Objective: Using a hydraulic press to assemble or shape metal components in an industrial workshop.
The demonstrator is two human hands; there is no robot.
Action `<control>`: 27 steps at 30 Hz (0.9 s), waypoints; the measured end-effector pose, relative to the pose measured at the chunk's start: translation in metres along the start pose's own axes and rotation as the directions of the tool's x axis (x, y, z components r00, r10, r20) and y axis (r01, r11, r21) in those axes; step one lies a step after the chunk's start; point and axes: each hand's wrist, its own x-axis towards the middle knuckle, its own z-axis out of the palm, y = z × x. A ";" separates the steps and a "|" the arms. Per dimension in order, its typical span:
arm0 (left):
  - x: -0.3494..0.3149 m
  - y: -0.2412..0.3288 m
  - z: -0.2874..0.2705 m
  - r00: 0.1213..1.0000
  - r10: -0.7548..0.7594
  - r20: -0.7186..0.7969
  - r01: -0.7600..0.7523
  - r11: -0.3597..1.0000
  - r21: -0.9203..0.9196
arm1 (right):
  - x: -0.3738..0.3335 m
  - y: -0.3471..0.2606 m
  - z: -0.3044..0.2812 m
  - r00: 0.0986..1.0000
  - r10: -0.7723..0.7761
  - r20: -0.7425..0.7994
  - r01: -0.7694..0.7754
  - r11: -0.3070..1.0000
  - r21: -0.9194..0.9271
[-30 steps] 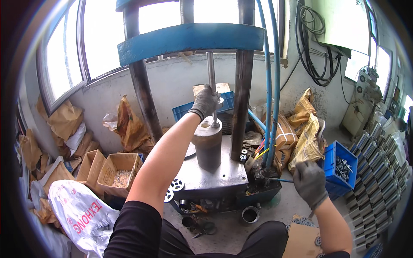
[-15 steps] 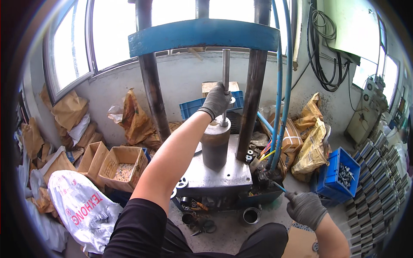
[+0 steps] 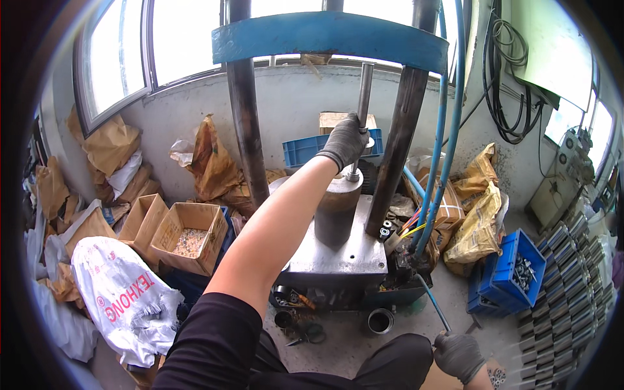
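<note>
My left hand [image 3: 348, 140], in a dark grey glove, is closed around an upright steel rod [image 3: 365, 91]. The rod's lower end meets the top of a thick dark metal cylinder [image 3: 335, 218], which stands on the press's flat steel table [image 3: 305, 257]. Low on the right, my gloved right hand [image 3: 458, 356] grips the end of a lever [image 3: 434, 305] that slants up to the base of the press. Above the rod spans the blue crossbeam [image 3: 331, 39] between two dark columns.
Blue hoses [image 3: 448, 130] run down beside the right column. A blue crate [image 3: 517, 270] of metal parts and stacked metal tubes [image 3: 565, 286] stand at right. On the left are an open cardboard box [image 3: 188, 237] and a white sack [image 3: 123, 299]. A round metal can [image 3: 380, 321] sits on the floor.
My right hand has lowered with the lever, which now slants more steeply. My left hand stays on the rod. The whole view has shifted slightly.
</note>
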 end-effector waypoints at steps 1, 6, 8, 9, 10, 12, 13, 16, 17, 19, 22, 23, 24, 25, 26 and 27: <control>0.011 0.075 -0.006 0.953 -0.293 0.078 0.286 0.780 -0.556 | -0.019 0.007 0.008 0.995 0.090 0.037 -0.090 0.996 -0.002; -0.004 0.051 -0.041 0.998 -0.067 0.010 0.067 0.982 -0.176 | -0.014 -0.001 0.011 0.998 0.058 0.035 -0.059 0.998 0.036; -0.006 0.040 -0.043 0.990 -0.134 0.041 0.139 0.980 -0.145 | -0.010 -0.003 0.007 0.999 0.043 0.020 -0.044 0.998 0.042; -0.006 0.031 -0.035 0.997 -0.075 0.008 0.076 0.987 -0.142 | -0.009 -0.004 0.004 0.999 0.041 0.032 -0.042 0.998 0.037; -0.004 0.033 -0.030 1.000 -0.011 -0.023 0.007 0.989 -0.149 | -0.010 -0.004 -0.001 0.998 0.052 0.047 -0.053 0.998 0.030; 0.005 0.043 -0.014 1.000 -0.018 -0.011 0.016 0.983 -0.185 | -0.013 0.000 -0.005 0.996 0.076 0.053 -0.078 0.997 0.028; 0.012 0.056 -0.005 1.000 -0.024 0.002 0.023 0.976 -0.217 | -0.018 0.004 -0.009 0.994 0.099 0.055 -0.101 0.995 0.026; -0.026 -0.110 -0.024 0.965 0.176 -0.194 -0.193 0.978 -0.075 | 0.024 -0.006 -0.021 0.988 -0.100 -0.117 0.115 0.985 0.129; -0.019 -0.076 0.002 0.964 0.182 -0.193 -0.210 0.968 -0.136 | 0.023 0.000 -0.023 0.995 -0.043 -0.089 0.054 0.991 0.125; 0.012 0.048 0.011 1.000 -0.013 -0.015 0.009 0.969 -0.245 | -0.008 0.018 -0.028 0.968 0.131 -0.213 -0.089 0.977 0.196; -0.002 0.025 -0.021 0.999 -0.025 -0.037 0.018 0.980 -0.196 | -0.002 0.009 -0.024 0.973 0.080 -0.218 -0.042 0.984 0.175; -0.005 0.023 -0.029 0.999 -0.032 -0.039 0.024 0.982 -0.186 | -0.002 0.009 -0.019 0.973 0.067 -0.221 -0.029 0.984 0.175; -0.008 0.021 -0.036 0.997 -0.079 -0.022 0.073 0.978 -0.196 | -0.002 0.010 -0.013 0.991 0.006 -0.135 0.015 0.988 0.153; -0.007 0.031 -0.041 0.993 -0.118 -0.005 0.114 0.969 -0.218 | -0.005 0.012 -0.010 0.998 -0.038 -0.046 0.044 0.990 0.132; -0.008 0.044 -0.047 0.993 -0.114 -0.003 0.111 0.968 -0.224 | -0.006 0.012 -0.013 0.999 -0.031 -0.043 0.036 0.991 0.133; -0.008 0.059 -0.051 0.985 -0.168 0.041 0.173 0.947 -0.272 | -0.008 0.012 -0.017 0.999 0.014 -0.050 -0.006 0.989 0.149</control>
